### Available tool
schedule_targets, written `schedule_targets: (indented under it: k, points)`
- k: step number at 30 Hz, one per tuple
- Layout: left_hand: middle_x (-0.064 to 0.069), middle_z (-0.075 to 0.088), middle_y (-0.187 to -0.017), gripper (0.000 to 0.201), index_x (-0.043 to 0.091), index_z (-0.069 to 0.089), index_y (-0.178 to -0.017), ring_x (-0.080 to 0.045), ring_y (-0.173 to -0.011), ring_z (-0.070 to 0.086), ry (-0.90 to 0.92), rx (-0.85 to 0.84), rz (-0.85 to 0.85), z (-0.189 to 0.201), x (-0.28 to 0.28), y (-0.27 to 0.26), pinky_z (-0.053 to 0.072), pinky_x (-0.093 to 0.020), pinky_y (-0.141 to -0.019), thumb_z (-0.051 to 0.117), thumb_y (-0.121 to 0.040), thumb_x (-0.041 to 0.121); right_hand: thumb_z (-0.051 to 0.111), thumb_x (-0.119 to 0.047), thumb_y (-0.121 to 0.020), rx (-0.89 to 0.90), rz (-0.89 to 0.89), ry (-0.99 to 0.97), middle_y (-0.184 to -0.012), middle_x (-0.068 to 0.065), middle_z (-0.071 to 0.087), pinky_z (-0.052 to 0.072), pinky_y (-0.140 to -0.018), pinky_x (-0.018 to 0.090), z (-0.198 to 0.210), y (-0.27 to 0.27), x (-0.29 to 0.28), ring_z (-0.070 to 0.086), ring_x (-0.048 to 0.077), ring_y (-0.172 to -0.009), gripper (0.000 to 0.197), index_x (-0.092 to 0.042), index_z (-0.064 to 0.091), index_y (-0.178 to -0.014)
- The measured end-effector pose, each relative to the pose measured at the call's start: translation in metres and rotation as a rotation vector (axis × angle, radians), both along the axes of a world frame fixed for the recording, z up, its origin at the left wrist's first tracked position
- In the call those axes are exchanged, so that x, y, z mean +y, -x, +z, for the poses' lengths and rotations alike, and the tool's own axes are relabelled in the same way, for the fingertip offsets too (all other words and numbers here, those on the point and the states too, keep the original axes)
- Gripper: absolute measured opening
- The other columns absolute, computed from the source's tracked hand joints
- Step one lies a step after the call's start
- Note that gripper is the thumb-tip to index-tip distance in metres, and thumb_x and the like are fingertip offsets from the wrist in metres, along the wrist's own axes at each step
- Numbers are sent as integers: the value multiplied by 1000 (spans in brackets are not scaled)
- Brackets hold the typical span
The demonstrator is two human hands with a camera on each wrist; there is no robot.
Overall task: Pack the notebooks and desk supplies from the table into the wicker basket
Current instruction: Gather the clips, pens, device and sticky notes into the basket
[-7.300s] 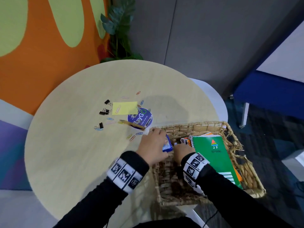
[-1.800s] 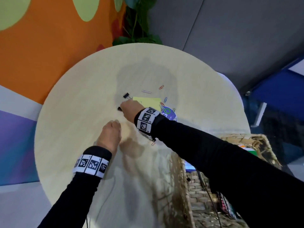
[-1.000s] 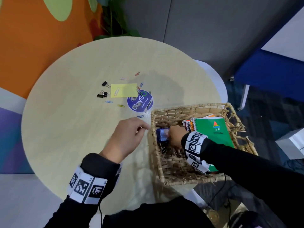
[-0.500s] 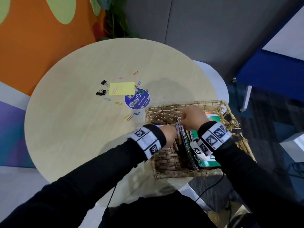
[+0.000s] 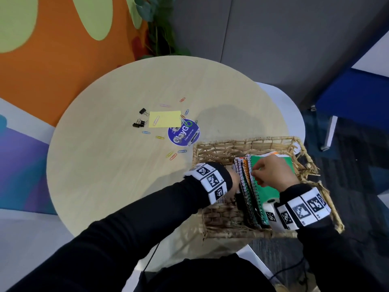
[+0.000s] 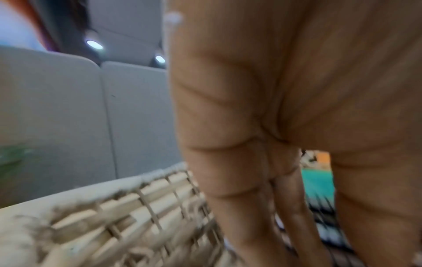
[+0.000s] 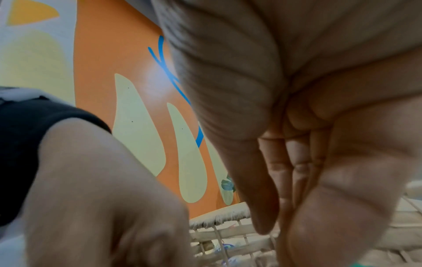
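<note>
A wicker basket [image 5: 242,142] sits on the round table's [image 5: 105,165] right edge. Several spiral notebooks [image 5: 242,171] stand on edge inside it, with a green notebook [image 5: 271,190] leaning at the right of the row. My left hand [image 5: 234,179] reaches down between the basket's left wall [image 6: 137,207] and the notebooks, its fingers [image 6: 239,207] straight; their tips are hidden. My right hand [image 5: 267,172] rests on the green notebook and pinches its spiral edge. A yellow sticky note [image 5: 165,119], black binder clips [image 5: 139,123] and coloured paper clips [image 5: 173,155] lie on the table.
A round blue sticker [image 5: 183,132] lies beside the sticky note, just left of the basket's far corner. The basket overhangs the table's right side. A plant [image 5: 160,28] and an orange wall stand behind the table; a blue seat [image 5: 357,95] is at right.
A second ago my left hand was on the table outside the basket; it now reaches inside. My right hand has slid nearer along the notebooks, and the green cover lies flatter.
</note>
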State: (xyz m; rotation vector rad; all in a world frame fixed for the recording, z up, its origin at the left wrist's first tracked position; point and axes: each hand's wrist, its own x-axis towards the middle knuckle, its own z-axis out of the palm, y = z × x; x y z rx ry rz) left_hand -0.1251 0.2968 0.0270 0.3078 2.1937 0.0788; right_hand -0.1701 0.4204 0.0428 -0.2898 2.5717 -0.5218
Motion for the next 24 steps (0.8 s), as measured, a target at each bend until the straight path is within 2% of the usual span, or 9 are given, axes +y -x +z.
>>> schedule_targets:
  k: [1, 3, 6, 8, 13, 14, 18, 21, 24]
  points:
    - [-7, 51, -71, 16, 8, 56, -85, -17, -58, 43, -57, 45, 105, 10, -8, 2, 36, -24, -49, 47, -96, 15, 63, -9, -85, 12, -3, 24, -69, 18, 73, 61, -71, 43, 2, 0, -1, 72, 30, -63, 13, -4, 73, -78]
    - [-7, 54, -71, 20, 10, 57, -75, -22, -63, 49, -244, 178, 265, 27, -35, 2, 40, -27, -52, 52, -93, 18, 63, -10, -84, 39, -10, 102, -70, 17, 73, 60, -72, 46, 12, 2, -8, 71, 31, -67, 11, -6, 72, -80]
    - [-7, 71, -105, 22, 11, 71, -101, -20, -95, 64, -470, 356, 533, 36, -93, -10, 49, -26, -82, 53, -91, 17, 63, -10, -85, 66, -5, 274, -68, 14, 72, 60, -72, 47, 36, 3, -33, 71, 32, -67, 11, -6, 72, -81]
    - [-4, 71, -111, 22, 9, 70, -106, -15, -97, 64, -511, 470, 743, 31, -135, -19, 48, -25, -90, 55, -90, 15, 63, -10, -85, 90, 16, 371, -69, 10, 72, 60, -72, 44, 53, 7, -61, 71, 28, -66, 10, -7, 72, -82]
    - [-3, 72, -106, 21, 11, 70, -105, -18, -92, 65, -376, 709, 1150, -12, -238, -38, 41, -15, -79, 55, -91, 13, 61, -10, -82, 109, 145, 470, -70, 2, 70, 56, -66, 25, 57, 19, -159, 69, 21, -65, 10, -11, 71, -78]
    - [-4, 73, -106, 21, 11, 70, -105, -19, -93, 66, -346, 731, 1205, -20, -254, -40, 41, -15, -79, 55, -91, 13, 61, -10, -82, 107, 198, 445, -72, 2, 70, 53, -65, 21, 50, 22, -182, 67, 19, -67, 10, -12, 70, -79]
    - [-8, 73, -102, 21, 9, 69, -104, -24, -89, 68, -257, 794, 1320, -51, -302, -40, 46, -21, -83, 54, -90, 12, 59, -13, -84, 94, 386, 264, -101, 7, 71, 47, -79, 27, 4, 37, -272, 65, 25, -93, 18, -9, 69, -98]
    - [-9, 73, -101, 21, 9, 68, -105, -24, -87, 67, -260, 837, 1378, -67, -324, -33, 48, -24, -84, 54, -90, 12, 59, -12, -84, 85, 509, 146, -118, 12, 60, 42, -84, 28, -36, 46, -331, 58, 30, -108, 29, -8, 61, -113]
    - [-10, 71, -100, 21, 7, 67, -106, -26, -87, 67, -272, 873, 1380, -74, -337, -22, 51, -30, -86, 54, -90, 12, 58, -6, -83, 73, 582, 52, -126, 17, 50, 45, -90, 33, -66, 51, -375, 54, 34, -112, 38, -4, 53, -121]
